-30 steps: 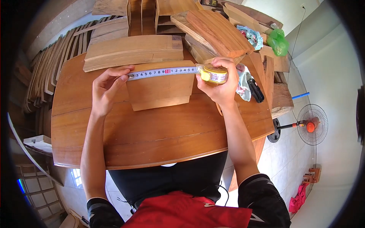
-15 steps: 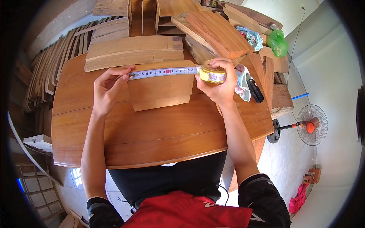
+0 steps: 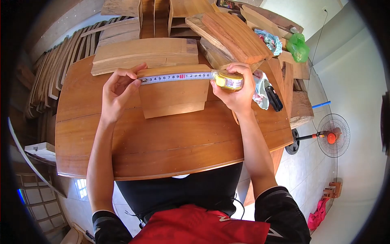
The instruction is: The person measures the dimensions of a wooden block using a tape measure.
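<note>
1. Head view: the left hand [image 3: 117,96] has its thumb and forefinger pinching the free end of the blade [image 3: 174,77], with the other fingers loosely bent
2. Across from it, the right hand [image 3: 237,91] is curled round the yellow case [image 3: 230,80] of the tape measure, thumb at the near side and fingers over the far side
3. Between the two hands the blade runs roughly level, numbers facing up, along the upper part of a light wooden block [image 3: 174,96]
4. The block lies below the blade on the brown tabletop [image 3: 174,142], its lower edge nearer the person than either hand's fingertips
5. Beyond the left hand is a long, slightly curved wooden piece [image 3: 142,55], well within the tabletop's far side
6. Just to the right of the right hand are a pale crumpled cloth [image 3: 260,91] and a black object [image 3: 274,98] beside it
7. Past the right hand's fingers, thick reddish boards [image 3: 237,36] lie at a slant, with a patterned cloth [image 3: 271,41] and a green plastic bag [image 3: 297,47] farther right
8. Farthest out, a row of upright planks [image 3: 71,65] leans beyond the left hand, and a fan [image 3: 333,135] stands well to the right of the right hand
</note>
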Demonstrator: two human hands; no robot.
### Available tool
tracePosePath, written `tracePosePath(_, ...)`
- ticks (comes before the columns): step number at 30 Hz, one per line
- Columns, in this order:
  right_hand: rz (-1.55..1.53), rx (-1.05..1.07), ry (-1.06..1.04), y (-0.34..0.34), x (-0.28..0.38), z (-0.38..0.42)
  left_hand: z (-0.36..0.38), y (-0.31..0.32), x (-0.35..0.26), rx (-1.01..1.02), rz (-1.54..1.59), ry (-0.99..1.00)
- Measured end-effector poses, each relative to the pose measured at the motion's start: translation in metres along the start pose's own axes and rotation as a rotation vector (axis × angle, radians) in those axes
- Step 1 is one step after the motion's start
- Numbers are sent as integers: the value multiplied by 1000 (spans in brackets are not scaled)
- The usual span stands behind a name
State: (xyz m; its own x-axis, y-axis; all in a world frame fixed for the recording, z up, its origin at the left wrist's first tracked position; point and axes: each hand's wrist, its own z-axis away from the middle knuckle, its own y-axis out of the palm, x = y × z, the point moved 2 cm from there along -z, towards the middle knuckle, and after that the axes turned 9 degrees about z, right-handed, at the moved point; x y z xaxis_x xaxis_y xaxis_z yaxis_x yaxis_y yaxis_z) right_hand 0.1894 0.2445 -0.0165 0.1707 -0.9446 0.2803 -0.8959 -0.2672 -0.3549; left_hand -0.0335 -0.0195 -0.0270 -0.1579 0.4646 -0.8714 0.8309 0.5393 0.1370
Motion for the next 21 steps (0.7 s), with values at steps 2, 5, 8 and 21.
tracePosePath(2,0,20,0,-2,0,0,-1,2,-1,8,2,19)
tracePosePath(5,0,-1,0,0,0,0,0,4,-3,21,17,36)
tracePosePath(8,7,-40,-2,0,-1,-2,-1,7,-4,19,47,49)
tracePosePath(21,-9,-43,-3,1,-2,0,-1,9,-5,13,31,75)
